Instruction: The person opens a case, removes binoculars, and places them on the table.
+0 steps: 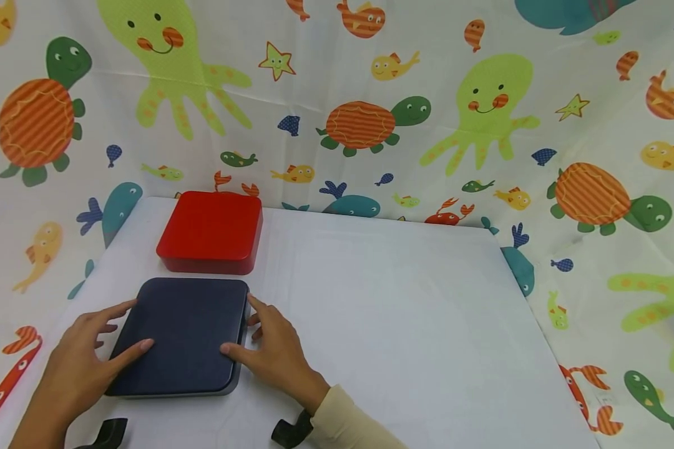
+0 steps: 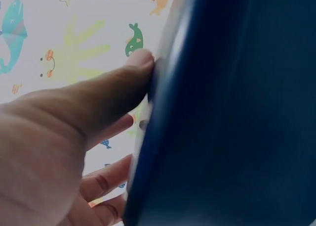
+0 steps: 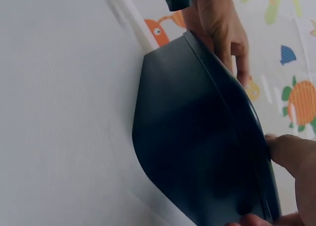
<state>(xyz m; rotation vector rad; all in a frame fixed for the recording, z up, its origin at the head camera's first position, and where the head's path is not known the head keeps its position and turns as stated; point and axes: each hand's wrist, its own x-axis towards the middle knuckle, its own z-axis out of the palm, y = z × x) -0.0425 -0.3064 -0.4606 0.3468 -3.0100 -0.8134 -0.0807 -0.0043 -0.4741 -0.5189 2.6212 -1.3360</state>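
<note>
A dark blue box [image 1: 182,337] with rounded corners and its lid on lies flat at the front left of the table, held from both sides. My left hand [image 1: 84,355] grips its left side, thumb over the top and index finger at the far left corner. On the opposite side, my right hand [image 1: 278,349] grips the right edge with the thumb on top and the fingers along the side. The right wrist view shows a lid seam along the side of the dark blue box [image 3: 187,127]. What the box contains is hidden.
Just behind the blue box stands a red box [image 1: 210,227] with a closed top. The white table [image 1: 404,324] stretches out to the right. A curtain printed with sea animals [image 1: 365,125] hangs behind and around the table. Black straps [image 1: 292,430] show near my wrists.
</note>
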